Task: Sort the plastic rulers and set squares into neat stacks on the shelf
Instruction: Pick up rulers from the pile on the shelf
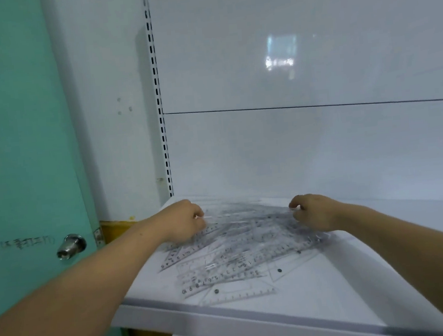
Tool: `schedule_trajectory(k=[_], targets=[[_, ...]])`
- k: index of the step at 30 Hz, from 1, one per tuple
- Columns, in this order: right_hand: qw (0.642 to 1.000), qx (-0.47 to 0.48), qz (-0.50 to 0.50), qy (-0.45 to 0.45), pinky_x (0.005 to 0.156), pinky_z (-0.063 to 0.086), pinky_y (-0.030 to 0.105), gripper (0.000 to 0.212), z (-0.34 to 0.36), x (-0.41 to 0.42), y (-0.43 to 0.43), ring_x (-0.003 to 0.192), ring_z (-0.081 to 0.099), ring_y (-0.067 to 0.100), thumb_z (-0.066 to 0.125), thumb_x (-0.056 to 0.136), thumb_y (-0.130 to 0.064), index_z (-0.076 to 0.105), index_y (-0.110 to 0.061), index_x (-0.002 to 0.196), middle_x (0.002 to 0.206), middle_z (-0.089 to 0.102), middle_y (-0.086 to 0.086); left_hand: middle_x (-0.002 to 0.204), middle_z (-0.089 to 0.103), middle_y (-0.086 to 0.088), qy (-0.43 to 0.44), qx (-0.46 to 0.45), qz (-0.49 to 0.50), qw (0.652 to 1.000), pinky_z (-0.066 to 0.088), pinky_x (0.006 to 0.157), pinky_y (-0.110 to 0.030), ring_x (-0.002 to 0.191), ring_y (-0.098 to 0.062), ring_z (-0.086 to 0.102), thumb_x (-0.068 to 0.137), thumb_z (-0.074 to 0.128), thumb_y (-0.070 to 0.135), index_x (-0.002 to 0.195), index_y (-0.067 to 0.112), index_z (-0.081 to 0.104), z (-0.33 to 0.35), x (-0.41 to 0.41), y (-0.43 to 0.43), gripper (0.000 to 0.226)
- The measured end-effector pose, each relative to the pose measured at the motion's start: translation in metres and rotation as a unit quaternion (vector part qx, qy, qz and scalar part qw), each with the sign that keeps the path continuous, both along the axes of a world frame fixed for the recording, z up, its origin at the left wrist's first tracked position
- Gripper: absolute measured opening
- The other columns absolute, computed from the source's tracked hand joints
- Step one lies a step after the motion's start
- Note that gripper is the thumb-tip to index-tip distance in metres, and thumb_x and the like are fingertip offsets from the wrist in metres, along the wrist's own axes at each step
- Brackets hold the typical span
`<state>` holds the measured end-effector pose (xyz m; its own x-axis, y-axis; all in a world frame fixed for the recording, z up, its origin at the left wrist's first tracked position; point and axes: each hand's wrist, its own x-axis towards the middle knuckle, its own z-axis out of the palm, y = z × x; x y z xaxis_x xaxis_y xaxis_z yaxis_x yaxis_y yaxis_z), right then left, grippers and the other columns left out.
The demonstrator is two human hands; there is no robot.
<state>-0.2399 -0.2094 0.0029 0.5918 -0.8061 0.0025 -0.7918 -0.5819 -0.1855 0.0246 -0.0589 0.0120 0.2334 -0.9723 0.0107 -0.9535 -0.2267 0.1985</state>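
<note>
Both hands were curled tight at the far side of the heap. Our left hand (185, 221) pinched one end of a bundle of clear pieces (246, 214), and our right hand (314, 211) pinched the other end, fingers bent under and thumbs drawn in against the plastic. The bundle was blurred, so we could not tell how many pieces it held or which kind they were.

Just below it lay the pile of rulers and set squares (239, 255), all transparent with dark printed scales, crossing one another at many angles. It sat on the left half of the white shelf (348, 285), running from near the back panel toward the front edge. At the near side of the pile a set square (238, 294) with a dark dot lay flat close to the lip, and just behind it a ruler (220, 279) showed a row of numerals. Another set square (188, 253) stuck out at the left, under our left wrist.

Behind the shelf rose a glossy white back panel (306, 138) with a thin horizontal seam, and a slotted upright (157, 92) ran along its left edge. Left of that stood a teal door (17, 133) with a metal knob (71, 246) and some dark handwriting (27, 242) beside it.
</note>
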Motion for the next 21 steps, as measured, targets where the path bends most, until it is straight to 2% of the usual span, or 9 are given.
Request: schedule_trajectory(k=[2,4,7,10,16,21], targets=[[1.000,0.000,-0.001,0.002,0.098,0.037,0.032,0.042,0.000,-0.002,0.000,0.122,0.046,0.027,0.038,0.098,-0.027,0.042,-0.014,0.137,0.139,0.046,0.011,0.126,0.055,-0.001,-0.002,0.001,-0.004,1.000,0.040,0.088,-0.026,0.107,-0.017,0.052,0.094,0.048,0.042,0.126,0.017,0.055,0.002,-0.003,-0.002,0.042],[1.000,0.005,-0.002,-0.002,0.100,0.037,0.034,0.043,0.000,-0.003,0.000,0.123,0.045,0.028,0.036,0.098,-0.026,0.041,-0.013,0.138,0.140,0.045,0.012,0.125,0.056,-0.002,-0.009,0.008,-0.006,1.000,0.039,0.087,-0.024,0.107,-0.017,0.052,0.092,0.051,0.045,0.133,0.020,0.050,0.003,-0.006,-0.003,0.047],[1.000,-0.006,-0.001,-0.002,0.101,0.037,0.035,0.045,-0.002,-0.005,-0.001,0.125,0.044,0.030,0.036,0.099,-0.034,0.043,-0.013,0.138,0.140,0.043,0.014,0.126,0.055,-0.005,-0.041,0.015,-0.011,0.999,0.040,0.093,-0.028,0.110,-0.019,0.049,0.092,0.052,0.042,0.137,0.026,0.046,0.005,-0.009,-0.004,0.048],[0.999,-0.034,-0.007,-0.019,0.101,0.036,0.034,0.048,-0.002,-0.011,-0.002,0.125,0.045,0.029,0.038,0.098,-0.045,0.042,-0.021,0.139,0.137,0.044,0.012,0.132,0.050,-0.003,-0.073,-0.009,-0.010,0.997,0.038,0.102,-0.031,0.120,-0.020,0.045,0.093,0.053,0.034,0.136,0.023,0.046,0.010,-0.013,-0.004,0.045],[0.990,-0.068,-0.043,-0.120,0.099,0.041,0.041,0.043,0.010,-0.027,0.008,0.111,0.052,0.023,0.043,0.096,-0.040,0.041,-0.025,0.137,0.125,0.055,0.002,0.140,0.046,-0.003,-0.024,-0.116,-0.015,0.993,0.036,0.104,-0.030,0.125,-0.019,0.046,0.096,0.050,0.025,0.138,0.016,0.042,0.016,-0.019,-0.003,0.043],[0.972,-0.104,-0.105,-0.181,0.102,0.038,0.040,0.042,0.013,-0.055,0.021,0.116,0.051,0.023,0.043,0.097,-0.035,0.040,-0.024,0.137,0.129,0.055,0.001,0.137,0.048,-0.002,0.020,-0.177,-0.044,0.983,0.035,0.102,-0.028,0.124,-0.018,0.047,0.096,0.050,0.024,0.138,0.016,0.044,0.021,-0.033,-0.012,0.043]])
